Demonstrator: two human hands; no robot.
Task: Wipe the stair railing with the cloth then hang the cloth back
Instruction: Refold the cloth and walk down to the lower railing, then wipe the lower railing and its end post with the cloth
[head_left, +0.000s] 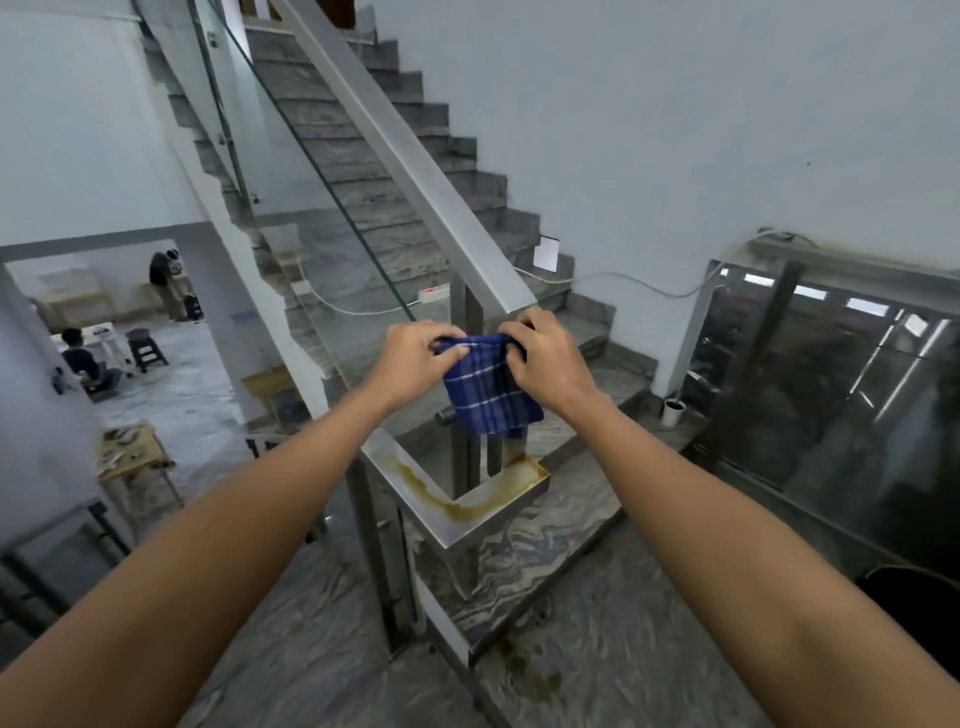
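A blue checked cloth (485, 389) hangs between my hands just below the lower end of the steel stair railing (415, 171). My left hand (415, 358) pinches its upper left edge and my right hand (545, 358) grips its upper right edge, near the railing's end cap. The cloth's lower half droops over the vertical posts. The railing slopes up and away to the top left above a glass panel (311, 249). A lower railing section (467, 504) with brown rust stains bends around the landing corner beneath the cloth.
Grey marble stairs (395, 156) climb beyond the railing. A white cable and power strip (434, 293) lie on the lower steps. A white cup (674, 411) stands by a glass balustrade (831, 374) on the right. Two people and several tables are on the floor below left.
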